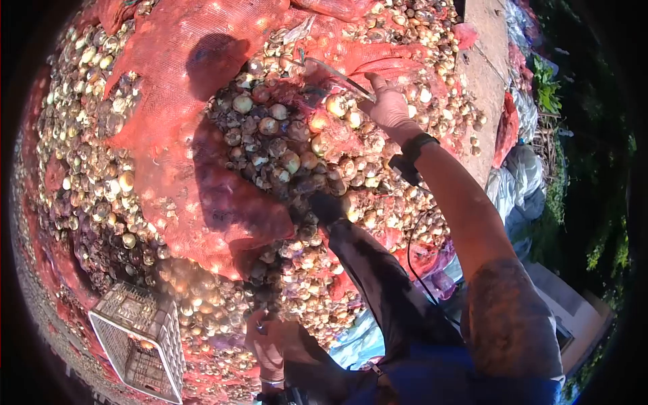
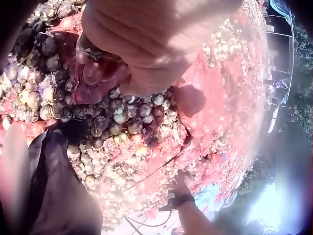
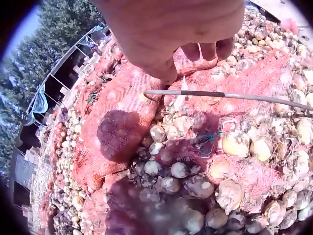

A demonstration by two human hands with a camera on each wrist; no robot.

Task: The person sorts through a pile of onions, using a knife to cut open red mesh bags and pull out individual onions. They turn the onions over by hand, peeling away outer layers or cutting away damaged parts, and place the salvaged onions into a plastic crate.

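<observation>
My right hand [image 1: 390, 108] reaches out over the onion pile at the upper middle of the head view. Just under its thumb and fingers runs a thin bent rod [image 3: 225, 95], apart from the palm in the right wrist view. Onions [image 3: 234, 147] and torn red mesh [image 3: 254, 176] lie below the rod. A large red mesh sack [image 3: 112, 132] spreads beside them, with a head's shadow on it. Low in the head view, my left hand [image 1: 268, 344] hangs over the onions, fingers loosely curled; red mesh [image 2: 85, 90] shows close behind its fingertips in the left wrist view.
A white plastic crate [image 1: 138, 337] stands tilted at the lower left. A wooden board [image 1: 482, 74] borders the pile on the right, with plastic sheeting [image 1: 523, 175] beyond it. A dark-shod foot [image 1: 325, 208] stands among the onions. A black cable [image 1: 412, 263] hangs beside the leg.
</observation>
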